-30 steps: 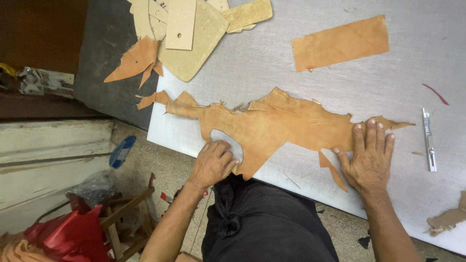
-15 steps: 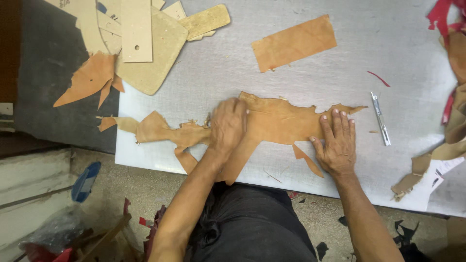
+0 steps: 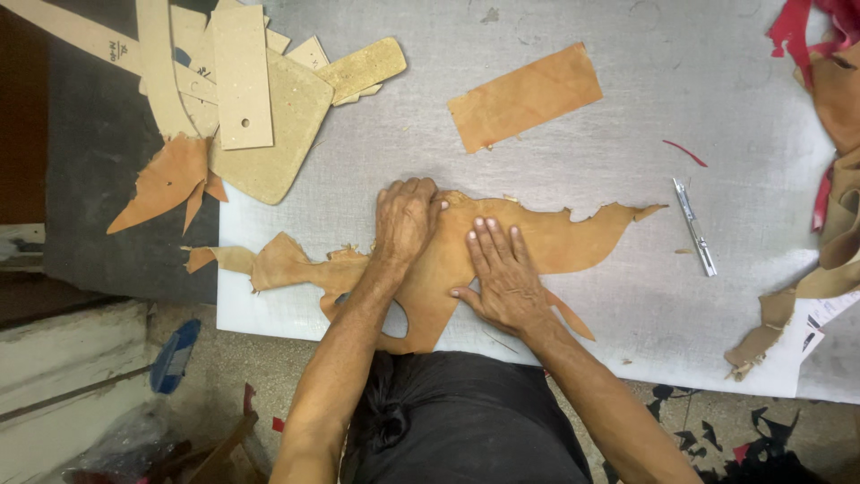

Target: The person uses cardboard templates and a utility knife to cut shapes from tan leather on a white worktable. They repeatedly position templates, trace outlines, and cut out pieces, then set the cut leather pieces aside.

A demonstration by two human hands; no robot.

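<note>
On the bench [image 3: 627, 116], my hands have closed in together: the left [image 3: 405, 220] curls over the leather scrap [image 3: 555, 242], the right [image 3: 502, 273] presses it flat, fingers spread, no longer far apart, smoothing its middle.

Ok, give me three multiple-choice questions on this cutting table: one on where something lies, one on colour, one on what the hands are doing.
1. Where does the metal knife lie?
A. right of the hands
B. on the stiff templates
C. on the floor

2. What colour is the leather piece under the hands?
A. red
B. tan
C. black

3. How are the left hand and right hand placed?
A. lifted clear
B. gripping the knife
C. pressed flat on the leather

Key: 1 A, it lies on the white table to their right; 2 B, it is tan; 3 C, both palms rest on it.
</note>
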